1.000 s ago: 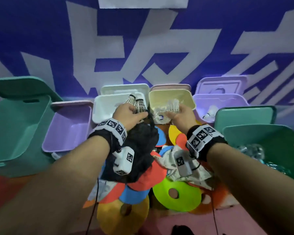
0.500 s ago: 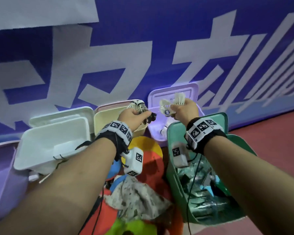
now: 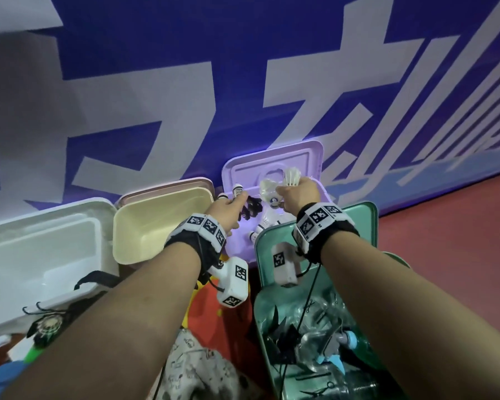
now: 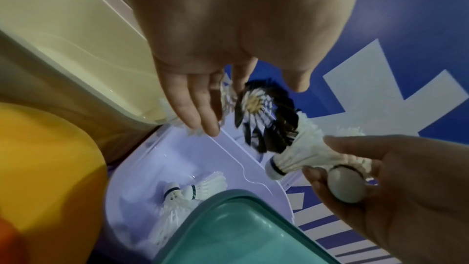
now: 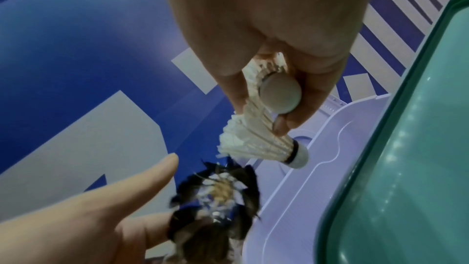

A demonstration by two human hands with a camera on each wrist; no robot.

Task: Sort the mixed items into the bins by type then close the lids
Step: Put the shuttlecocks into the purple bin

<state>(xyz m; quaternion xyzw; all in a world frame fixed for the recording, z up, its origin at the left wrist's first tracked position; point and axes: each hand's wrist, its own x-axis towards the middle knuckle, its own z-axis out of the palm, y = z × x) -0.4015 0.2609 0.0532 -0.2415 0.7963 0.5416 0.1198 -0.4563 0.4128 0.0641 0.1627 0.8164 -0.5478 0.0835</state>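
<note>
Both hands hover over the open purple bin (image 3: pixel 240 241), whose floor (image 4: pixel 193 158) holds a few white shuttlecocks (image 4: pixel 182 192). My left hand (image 3: pixel 237 199) has its fingers stretched straight (image 4: pixel 251 105). A black-feathered shuttlecock (image 4: pixel 264 115) is blurred in the air just past the fingertips, and white ones (image 3: pixel 237 188) show beside them. My right hand (image 3: pixel 283 194) pinches two white shuttlecocks (image 5: pixel 259 144) between thumb and fingers (image 5: pixel 266 97), one cork (image 5: pixel 280 95) facing the camera. The purple lid (image 3: pixel 272 160) leans against the wall.
A green bin (image 3: pixel 315 356) full of plastic bottles stands right in front of the purple one, its lid (image 3: pixel 358 223) upright. A cream bin (image 3: pixel 156 226) and a white bin (image 3: pixel 41 255) stand to the left. Coloured discs (image 3: pixel 211 301) and a patterned cloth (image 3: pixel 202 370) lie on the floor.
Both hands have moved right from the cream bin to above the purple bin. My left hand's fingers have uncurled and the black shuttlecock is coming away from them. The right hand keeps its hold.
</note>
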